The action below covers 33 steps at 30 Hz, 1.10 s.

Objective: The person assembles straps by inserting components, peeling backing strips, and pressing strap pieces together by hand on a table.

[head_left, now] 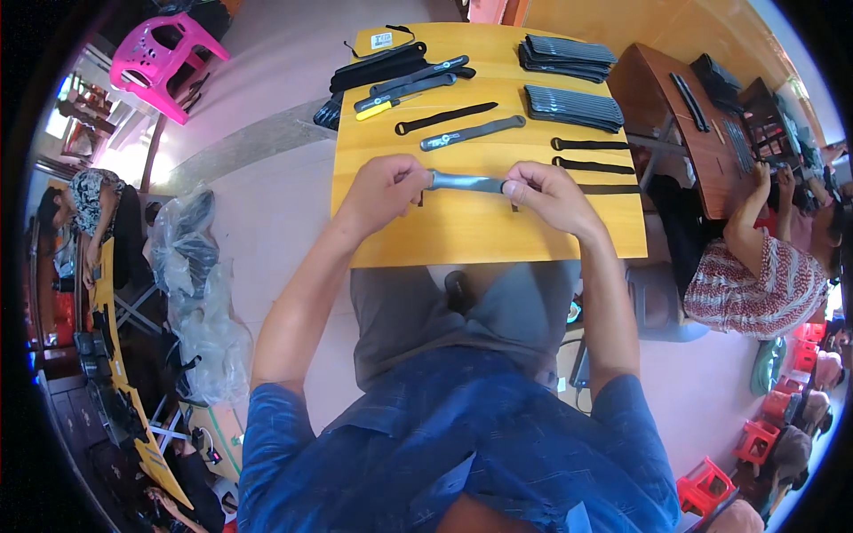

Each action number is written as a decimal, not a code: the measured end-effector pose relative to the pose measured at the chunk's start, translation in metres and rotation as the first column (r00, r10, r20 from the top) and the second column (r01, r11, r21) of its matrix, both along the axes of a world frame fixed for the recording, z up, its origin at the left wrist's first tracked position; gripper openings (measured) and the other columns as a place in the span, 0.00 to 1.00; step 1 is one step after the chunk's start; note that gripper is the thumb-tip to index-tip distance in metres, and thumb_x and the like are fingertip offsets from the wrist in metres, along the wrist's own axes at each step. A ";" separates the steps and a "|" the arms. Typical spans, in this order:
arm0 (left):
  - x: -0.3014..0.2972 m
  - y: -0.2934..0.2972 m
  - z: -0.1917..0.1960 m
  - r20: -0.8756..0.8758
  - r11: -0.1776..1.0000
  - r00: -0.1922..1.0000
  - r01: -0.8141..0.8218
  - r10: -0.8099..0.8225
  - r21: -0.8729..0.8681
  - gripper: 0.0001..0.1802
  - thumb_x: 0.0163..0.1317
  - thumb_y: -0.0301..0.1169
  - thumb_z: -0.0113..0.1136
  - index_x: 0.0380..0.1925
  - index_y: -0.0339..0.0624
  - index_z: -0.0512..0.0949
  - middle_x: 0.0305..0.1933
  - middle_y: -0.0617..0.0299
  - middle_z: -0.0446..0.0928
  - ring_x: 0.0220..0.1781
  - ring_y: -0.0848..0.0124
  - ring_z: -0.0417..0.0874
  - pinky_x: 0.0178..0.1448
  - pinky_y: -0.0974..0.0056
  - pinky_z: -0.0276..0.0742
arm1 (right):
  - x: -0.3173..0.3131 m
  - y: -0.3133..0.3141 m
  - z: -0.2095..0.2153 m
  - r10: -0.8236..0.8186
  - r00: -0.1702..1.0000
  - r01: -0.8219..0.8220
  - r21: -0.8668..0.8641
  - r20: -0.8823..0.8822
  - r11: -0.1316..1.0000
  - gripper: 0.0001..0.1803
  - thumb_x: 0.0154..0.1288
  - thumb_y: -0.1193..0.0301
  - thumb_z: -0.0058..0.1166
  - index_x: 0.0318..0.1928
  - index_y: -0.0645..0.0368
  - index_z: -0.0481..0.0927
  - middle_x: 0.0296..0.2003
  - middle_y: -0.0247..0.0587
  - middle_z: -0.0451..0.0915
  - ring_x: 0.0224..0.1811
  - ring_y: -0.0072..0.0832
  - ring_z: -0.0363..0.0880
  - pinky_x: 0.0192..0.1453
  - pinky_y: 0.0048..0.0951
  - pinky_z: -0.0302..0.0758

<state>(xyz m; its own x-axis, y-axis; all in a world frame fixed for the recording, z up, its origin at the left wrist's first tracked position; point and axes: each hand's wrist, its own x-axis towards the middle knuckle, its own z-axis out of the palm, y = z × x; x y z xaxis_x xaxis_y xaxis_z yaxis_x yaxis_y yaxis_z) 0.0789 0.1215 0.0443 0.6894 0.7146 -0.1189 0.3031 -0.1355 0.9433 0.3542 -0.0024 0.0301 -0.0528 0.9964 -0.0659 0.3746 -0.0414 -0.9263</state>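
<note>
Pinkish floor surrounds a small yellow wooden worktop where a seated person in a blue shirt works, with other people at worktops to the left and right. Both hands meet above the near half of the worktop, holding a grey strap piece stretched flat between them. The left hand is pinched shut on its left end, the right hand pinched shut on its right end. Just beyond, toward the far side, lie another grey strap piece and a thin black strap. At the far left sits a heap of black and grey pieces with a yellow-handled tool. Two stacks of dark flat pieces stand at the far right, and three black straps lie along the right edge, near the right hand.
</note>
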 end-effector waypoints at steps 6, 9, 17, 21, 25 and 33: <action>-0.011 0.015 -0.061 -0.112 0.985 0.983 -0.154 0.145 -0.078 0.13 0.69 0.38 0.62 0.29 0.40 0.83 0.22 0.63 0.79 0.22 0.74 0.78 0.29 0.67 0.73 | 0.006 0.014 -0.022 -0.097 0.958 0.116 -0.056 0.270 0.992 0.13 0.73 0.62 0.59 0.37 0.60 0.84 0.25 0.35 0.80 0.29 0.23 0.76 0.37 0.29 0.73; -0.012 0.017 -0.075 -0.185 0.968 0.967 -0.134 0.175 0.214 0.15 0.70 0.39 0.63 0.30 0.38 0.83 0.22 0.64 0.77 0.22 0.76 0.77 0.26 0.66 0.70 | 0.009 0.017 -0.033 -0.150 0.920 0.192 -0.083 0.362 0.978 0.14 0.71 0.58 0.60 0.40 0.57 0.86 0.28 0.41 0.84 0.31 0.31 0.81 0.39 0.34 0.76; -0.008 0.028 -0.069 -0.339 0.947 0.918 -0.100 0.206 0.304 0.15 0.65 0.41 0.62 0.30 0.39 0.85 0.30 0.50 0.84 0.36 0.50 0.86 0.43 0.50 0.79 | 0.015 0.019 -0.046 -0.224 0.898 0.266 -0.062 0.378 0.962 0.14 0.71 0.59 0.59 0.40 0.57 0.86 0.28 0.42 0.83 0.31 0.33 0.82 0.39 0.34 0.77; -0.008 0.032 -0.068 -0.337 0.952 0.920 -0.102 0.200 0.289 0.16 0.66 0.41 0.60 0.29 0.39 0.85 0.31 0.49 0.84 0.37 0.49 0.85 0.43 0.48 0.79 | 0.018 0.021 -0.049 -0.244 0.914 0.288 -0.096 0.324 0.953 0.12 0.73 0.63 0.58 0.39 0.60 0.84 0.25 0.40 0.81 0.28 0.27 0.78 0.37 0.30 0.75; -0.008 0.036 -0.076 -0.372 0.916 0.914 0.001 0.162 0.400 0.17 0.69 0.42 0.57 0.31 0.41 0.84 0.33 0.49 0.85 0.38 0.47 0.85 0.44 0.45 0.79 | 0.015 0.022 -0.054 -0.321 0.929 0.344 -0.107 0.185 0.933 0.11 0.74 0.66 0.58 0.39 0.63 0.83 0.24 0.32 0.78 0.27 0.19 0.75 0.35 0.26 0.73; -0.003 0.031 -0.076 -0.407 0.918 0.895 -0.008 0.183 0.396 0.16 0.69 0.40 0.59 0.32 0.38 0.82 0.35 0.46 0.84 0.39 0.46 0.86 0.45 0.46 0.79 | 0.013 0.019 -0.058 -0.388 0.898 0.414 -0.104 0.206 0.904 0.10 0.72 0.67 0.61 0.38 0.62 0.83 0.24 0.30 0.78 0.27 0.17 0.74 0.34 0.24 0.72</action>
<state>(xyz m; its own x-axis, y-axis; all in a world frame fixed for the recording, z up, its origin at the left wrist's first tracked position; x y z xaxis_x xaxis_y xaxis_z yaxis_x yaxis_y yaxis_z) 0.0763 0.1522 -0.0314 0.5582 0.8241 -0.0959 0.6935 -0.4000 0.5992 0.3669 0.0164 -0.0277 0.3750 0.9097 -0.1785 0.4543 -0.3482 -0.8200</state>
